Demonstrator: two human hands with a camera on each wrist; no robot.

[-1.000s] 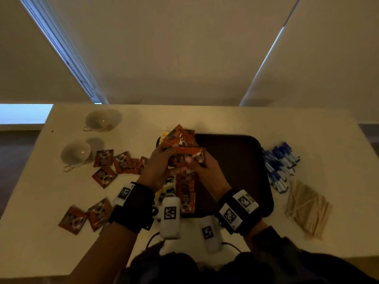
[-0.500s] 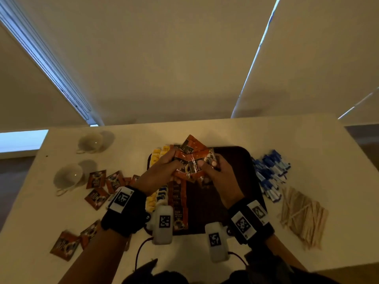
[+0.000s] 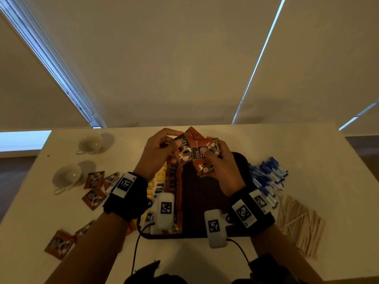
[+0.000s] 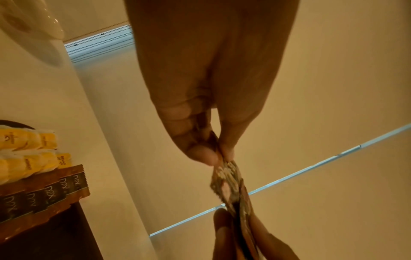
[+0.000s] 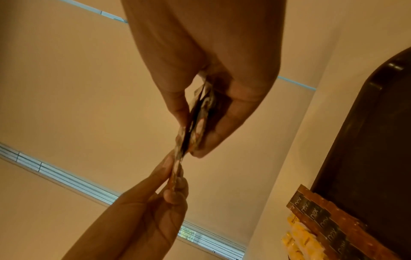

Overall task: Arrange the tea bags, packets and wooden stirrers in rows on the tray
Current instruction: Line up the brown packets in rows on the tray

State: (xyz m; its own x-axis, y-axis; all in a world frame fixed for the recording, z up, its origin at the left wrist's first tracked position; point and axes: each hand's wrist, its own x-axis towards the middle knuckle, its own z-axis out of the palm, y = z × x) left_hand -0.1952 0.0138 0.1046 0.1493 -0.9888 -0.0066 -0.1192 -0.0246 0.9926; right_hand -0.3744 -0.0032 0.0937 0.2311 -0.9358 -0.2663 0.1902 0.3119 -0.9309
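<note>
Dark tray (image 3: 207,226) on table (image 3: 184,257): row of orange coffee packets (image 3: 174,187) overlapped, row axis near-to-far; row of yellow tea bags (image 3: 156,183) just left, parallel. Loose packets (image 3: 93,197) left of tray; wooden stirrers (image 3: 301,224) right, blue sachets (image 3: 268,177) beyond. Above tray's far end, left hand (image 3: 158,154) and right hand (image 3: 221,167) pinch fan of held packets (image 3: 194,152), edges up. Two cups (image 3: 67,177) far left.

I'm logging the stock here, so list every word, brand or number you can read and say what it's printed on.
"D2X": orange coffee packets held in both hands, and the packet row on the tray.
"BLACK": upper held packet, partly covered.
"RELAX": a yellow tea bag tag; smaller print blurred.
Blue packets and loose orange packets: too blurred to read.
Wrist tags: square codes, no words.
</note>
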